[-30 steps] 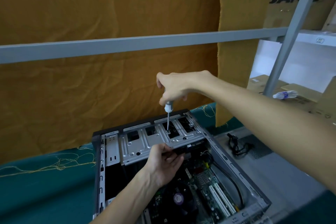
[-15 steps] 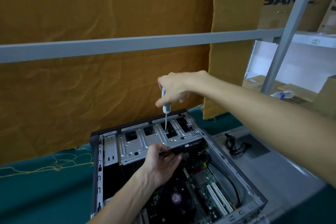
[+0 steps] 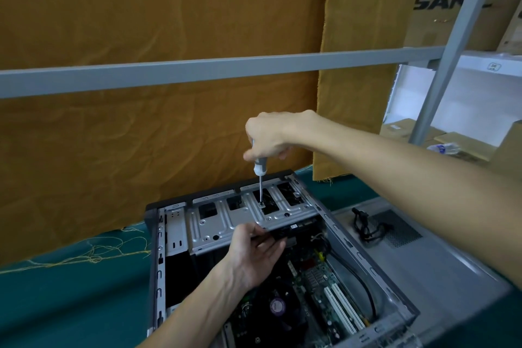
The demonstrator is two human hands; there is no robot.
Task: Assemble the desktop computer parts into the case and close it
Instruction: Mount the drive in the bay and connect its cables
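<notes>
An open desktop case (image 3: 364, 258) lies on its side on the green table. A silver drive cage (image 3: 223, 220) spans its far end. My right hand (image 3: 268, 137) grips a screwdriver (image 3: 260, 168) upright, its tip on a screw (image 3: 261, 205) in the cage top. My left hand (image 3: 254, 253) reaches from below and holds the black drive (image 3: 299, 227) at the cage's near edge, fingers curled under it. The motherboard (image 3: 319, 280) with white slots and a fan (image 3: 275, 306) shows inside the case.
The grey side panel (image 3: 440, 260) lies flat right of the case with a black cable (image 3: 367, 229) on it. A grey shelf bar (image 3: 197, 70) crosses overhead before an orange cloth. Cardboard boxes (image 3: 463, 138) and a plastic bottle (image 3: 443, 147) sit at the right.
My right hand has turned slightly on the screwdriver, which stays on the same screw. The left hand keeps its hold at the cage edge. The view shifted a little.
</notes>
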